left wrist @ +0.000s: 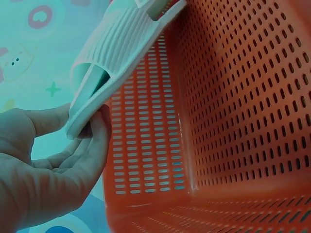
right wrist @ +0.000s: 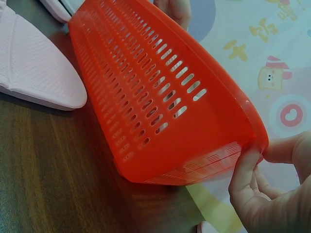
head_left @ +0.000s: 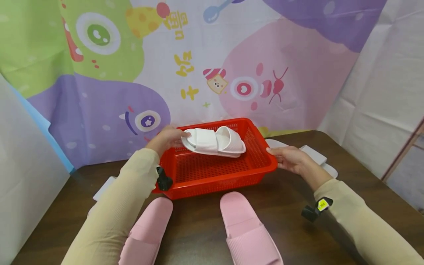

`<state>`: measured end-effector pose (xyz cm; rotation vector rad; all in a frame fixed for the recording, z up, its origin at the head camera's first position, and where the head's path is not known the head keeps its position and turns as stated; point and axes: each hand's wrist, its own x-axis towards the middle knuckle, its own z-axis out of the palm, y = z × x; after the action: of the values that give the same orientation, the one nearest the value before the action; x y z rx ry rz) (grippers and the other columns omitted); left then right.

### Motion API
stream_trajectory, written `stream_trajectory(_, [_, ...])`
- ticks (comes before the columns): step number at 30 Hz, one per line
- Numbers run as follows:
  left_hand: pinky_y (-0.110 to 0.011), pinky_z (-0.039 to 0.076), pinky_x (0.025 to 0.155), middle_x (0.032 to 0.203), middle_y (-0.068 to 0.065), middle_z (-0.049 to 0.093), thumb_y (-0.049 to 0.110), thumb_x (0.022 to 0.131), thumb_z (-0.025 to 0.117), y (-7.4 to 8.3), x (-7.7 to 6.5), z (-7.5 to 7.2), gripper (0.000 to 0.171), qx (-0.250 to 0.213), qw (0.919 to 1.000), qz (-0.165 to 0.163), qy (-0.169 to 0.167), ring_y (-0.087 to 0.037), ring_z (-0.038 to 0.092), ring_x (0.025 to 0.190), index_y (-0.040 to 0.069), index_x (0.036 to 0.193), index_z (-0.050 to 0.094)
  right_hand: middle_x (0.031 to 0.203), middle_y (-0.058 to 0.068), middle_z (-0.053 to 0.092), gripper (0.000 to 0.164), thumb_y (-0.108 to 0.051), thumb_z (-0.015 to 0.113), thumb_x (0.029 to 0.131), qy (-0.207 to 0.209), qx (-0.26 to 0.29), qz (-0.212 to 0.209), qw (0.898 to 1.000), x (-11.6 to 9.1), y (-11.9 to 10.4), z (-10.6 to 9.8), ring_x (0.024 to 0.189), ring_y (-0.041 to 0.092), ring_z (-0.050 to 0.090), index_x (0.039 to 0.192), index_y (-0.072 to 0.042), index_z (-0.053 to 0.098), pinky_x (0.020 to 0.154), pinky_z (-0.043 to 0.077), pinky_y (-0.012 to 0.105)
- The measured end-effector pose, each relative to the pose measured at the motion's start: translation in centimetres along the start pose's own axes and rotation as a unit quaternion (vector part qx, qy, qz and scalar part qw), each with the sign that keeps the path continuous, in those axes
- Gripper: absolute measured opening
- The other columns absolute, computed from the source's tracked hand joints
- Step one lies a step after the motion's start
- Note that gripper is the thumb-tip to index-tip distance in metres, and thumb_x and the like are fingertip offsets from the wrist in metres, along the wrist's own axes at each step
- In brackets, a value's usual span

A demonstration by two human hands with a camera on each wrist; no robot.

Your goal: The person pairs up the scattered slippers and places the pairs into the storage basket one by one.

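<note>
A pair of white slippers (head_left: 207, 141), stacked together, is held over the inside of a red perforated plastic basket (head_left: 212, 185). My left hand (head_left: 169, 139) pinches the slippers at their left end; in the left wrist view the thumb lies on one face and the curled fingers (left wrist: 99, 138) on the other. At the basket's right end, my right hand (head_left: 291, 158) grips the rim between thumb and fingers. The right wrist view shows this hand (right wrist: 272, 189) at the basket's corner, with the basket wall (right wrist: 209, 126) beside it.
Two pink slippers, one left (head_left: 145, 232) and one right (head_left: 251, 235), lie on the brown table (head_left: 195, 235) before the basket. White slippers (head_left: 313, 154) lie partly behind my right hand. A white item (head_left: 104, 187) shows past my left sleeve. A cartoon-printed cloth (head_left: 195, 103) hangs behind.
</note>
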<state>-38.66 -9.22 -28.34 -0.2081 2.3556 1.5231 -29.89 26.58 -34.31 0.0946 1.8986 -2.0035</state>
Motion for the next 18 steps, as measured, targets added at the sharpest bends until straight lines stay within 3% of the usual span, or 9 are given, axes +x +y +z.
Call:
stream_trajectory(13, [-0.037,0.048,0.103,0.100,-0.006,0.055,0.016,0.094,0.059,-0.12,-0.15,0.15,0.051,0.002,0.9999,-0.009,0.006,-0.013,0.059,0.081,-0.006,0.137,0.040,0.078,-0.010,0.070,0.010,-0.022,0.057,0.096,0.002,-0.005,-0.002,1.000,0.22,0.29,-0.04,0.075,0.004,0.067,0.088,-0.019,0.062,0.072,0.057,0.019])
stream_trajectory(18, [-0.035,0.049,0.101,0.109,-0.008,0.056,0.017,0.094,0.058,-0.09,-0.31,0.22,0.052,0.014,0.9998,-0.006,0.014,-0.014,0.060,0.088,-0.006,0.137,0.039,0.078,-0.010,0.070,0.013,-0.021,0.057,0.096,0.000,-0.001,-0.003,1.000,0.15,0.17,-0.05,0.074,0.004,0.067,0.085,-0.020,0.064,0.071,0.056,0.019])
